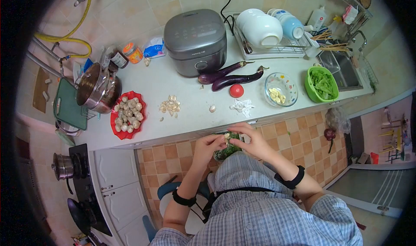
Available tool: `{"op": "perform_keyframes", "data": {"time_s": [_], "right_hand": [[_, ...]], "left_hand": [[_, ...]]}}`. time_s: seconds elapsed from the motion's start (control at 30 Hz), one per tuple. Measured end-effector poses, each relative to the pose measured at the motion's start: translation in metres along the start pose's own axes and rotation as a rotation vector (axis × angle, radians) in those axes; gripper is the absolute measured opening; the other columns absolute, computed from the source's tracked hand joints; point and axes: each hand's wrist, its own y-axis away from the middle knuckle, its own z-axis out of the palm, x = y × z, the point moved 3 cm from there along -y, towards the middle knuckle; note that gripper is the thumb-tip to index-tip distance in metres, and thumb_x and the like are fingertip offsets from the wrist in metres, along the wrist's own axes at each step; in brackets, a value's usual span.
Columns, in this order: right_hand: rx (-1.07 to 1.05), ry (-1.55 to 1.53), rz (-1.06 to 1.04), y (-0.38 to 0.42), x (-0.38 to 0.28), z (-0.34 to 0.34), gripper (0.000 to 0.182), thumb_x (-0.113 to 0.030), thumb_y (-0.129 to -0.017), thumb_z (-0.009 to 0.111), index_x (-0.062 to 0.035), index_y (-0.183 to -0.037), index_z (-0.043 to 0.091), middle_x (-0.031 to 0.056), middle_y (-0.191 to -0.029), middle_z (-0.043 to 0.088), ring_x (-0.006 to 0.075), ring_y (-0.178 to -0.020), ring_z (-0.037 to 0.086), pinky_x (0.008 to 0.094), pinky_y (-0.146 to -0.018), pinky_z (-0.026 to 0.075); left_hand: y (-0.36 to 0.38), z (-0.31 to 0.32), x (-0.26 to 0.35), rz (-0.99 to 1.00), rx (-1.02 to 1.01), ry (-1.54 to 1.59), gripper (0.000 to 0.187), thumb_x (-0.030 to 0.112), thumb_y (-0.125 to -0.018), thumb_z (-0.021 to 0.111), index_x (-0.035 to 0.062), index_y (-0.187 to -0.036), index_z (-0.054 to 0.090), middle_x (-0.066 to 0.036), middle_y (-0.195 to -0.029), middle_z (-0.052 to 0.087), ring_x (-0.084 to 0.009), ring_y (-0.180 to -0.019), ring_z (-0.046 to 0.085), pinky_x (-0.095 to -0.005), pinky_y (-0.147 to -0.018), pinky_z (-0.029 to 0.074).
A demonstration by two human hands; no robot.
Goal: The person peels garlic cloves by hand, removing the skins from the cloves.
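Just past the counter's front edge, my left hand (207, 147) pinches a pale garlic clove (227, 136) between thumb and fingertips. From the other side, the thumb and fingers of my right hand (251, 140) close on the same clove. Beneath both hands, a container of leafy greens (228, 151) is partly hidden. On the counter nearby lie a single garlic clove (212, 108), a pile of unpeeled cloves (170, 105) and some white crumpled scraps (242, 107). Peeled cloves (277, 96) rest inside a clear glass bowl (293, 101).
Garlic bulbs fill a red dish (117, 132) at left, beside a steel pot (99, 90). Behind are a rice cooker (195, 42), two eggplants (236, 79) and a tomato (236, 91). A green basket (323, 99) of lettuce stands near the sink (348, 74).
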Motion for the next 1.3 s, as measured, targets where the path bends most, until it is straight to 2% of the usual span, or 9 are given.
{"op": "perform_keyframes", "data": {"time_s": [0.1,0.23,0.53,0.7,0.93,1.0,1.03,1.1,1.3], "right_hand": [[-0.153,-0.083,0.259,-0.001,0.000,0.001,0.021,-0.012,-0.075,0.060,-0.0005,-0.093,0.059,0.0103,-0.082,0.058,0.0170,-0.075,0.058,0.0258,-0.063,0.045],[-0.195,-0.046,0.342,0.000,0.000,0.007,0.016,-0.010,-0.077,0.057,0.0003,-0.089,0.059,0.0112,-0.078,0.059,0.0169,-0.071,0.060,0.0258,-0.060,0.045],[-0.260,-0.125,0.246,0.004,0.003,0.014,0.016,-0.010,-0.081,0.052,0.0027,-0.091,0.057,0.0115,-0.074,0.062,0.0164,-0.068,0.062,0.0251,-0.061,0.048],[-0.291,-0.240,0.407,0.007,0.003,0.017,0.017,-0.009,-0.084,0.050,0.0037,-0.091,0.058,0.0098,-0.075,0.062,0.0140,-0.070,0.062,0.0242,-0.062,0.048],[-0.363,-0.233,0.402,0.002,0.001,0.015,0.017,-0.008,-0.079,0.055,0.0000,-0.094,0.059,0.0094,-0.080,0.062,0.0163,-0.073,0.061,0.0259,-0.065,0.048],[-0.138,-0.021,0.069,-0.003,-0.010,0.013,0.020,-0.006,-0.075,0.058,-0.0022,-0.094,0.060,0.0097,-0.087,0.061,0.0196,-0.077,0.060,0.0272,-0.068,0.047],[-0.139,-0.021,0.070,-0.003,-0.010,0.011,0.020,-0.006,-0.075,0.058,-0.0022,-0.094,0.060,0.0097,-0.087,0.061,0.0196,-0.077,0.060,0.0272,-0.068,0.047],[-0.324,-0.050,0.051,-0.002,-0.010,0.011,0.020,-0.005,-0.072,0.060,-0.0026,-0.092,0.061,0.0101,-0.090,0.059,0.0222,-0.079,0.058,0.0282,-0.068,0.047],[-0.277,0.018,0.115,-0.001,-0.009,0.013,0.019,-0.003,-0.072,0.060,-0.0026,-0.092,0.062,0.0104,-0.083,0.058,0.0216,-0.076,0.057,0.0283,-0.067,0.045]], "left_hand": [[0.004,0.003,0.005,0.138,0.010,-0.152,0.016,0.011,-0.081,0.057,-0.0019,-0.087,0.062,-0.006,-0.077,0.058,-0.0100,-0.066,0.056,-0.0195,-0.060,0.046],[0.007,0.001,0.009,0.307,0.010,-0.312,0.013,0.008,-0.079,0.057,-0.0023,-0.085,0.063,-0.006,-0.073,0.058,-0.0096,-0.062,0.055,-0.0191,-0.057,0.044],[0.008,-0.010,0.006,0.284,-0.048,-0.311,0.013,0.008,-0.078,0.058,-0.0026,-0.085,0.063,-0.006,-0.072,0.058,-0.0099,-0.061,0.057,-0.0193,-0.056,0.044],[0.007,-0.013,-0.001,0.247,-0.067,-0.316,0.017,0.012,-0.081,0.057,-0.0041,-0.084,0.062,-0.006,-0.073,0.057,-0.0103,-0.065,0.055,-0.0214,-0.059,0.045],[0.008,-0.019,-0.004,-0.032,-0.148,-0.035,0.021,0.016,-0.081,0.057,-0.0047,-0.086,0.060,-0.006,-0.073,0.057,-0.0120,-0.066,0.056,-0.0252,-0.064,0.052],[0.011,-0.019,-0.001,-0.064,-0.155,-0.030,0.022,0.016,-0.081,0.057,-0.0048,-0.086,0.060,-0.006,-0.073,0.056,-0.0124,-0.067,0.056,-0.0254,-0.065,0.052],[0.012,-0.018,-0.002,-0.097,-0.164,-0.025,0.023,0.017,-0.081,0.057,-0.0048,-0.086,0.059,-0.006,-0.073,0.056,-0.0127,-0.067,0.056,-0.0255,-0.065,0.052],[0.012,-0.018,-0.002,-0.087,-0.178,-0.027,0.022,0.017,-0.081,0.056,-0.0044,-0.086,0.059,-0.006,-0.073,0.056,-0.0125,-0.068,0.056,-0.0253,-0.065,0.051],[0.010,-0.011,-0.004,-0.002,-0.128,-0.128,0.019,0.014,-0.081,0.057,-0.0037,-0.087,0.060,-0.005,-0.074,0.059,-0.0102,-0.067,0.056,-0.0216,-0.064,0.049]]}}
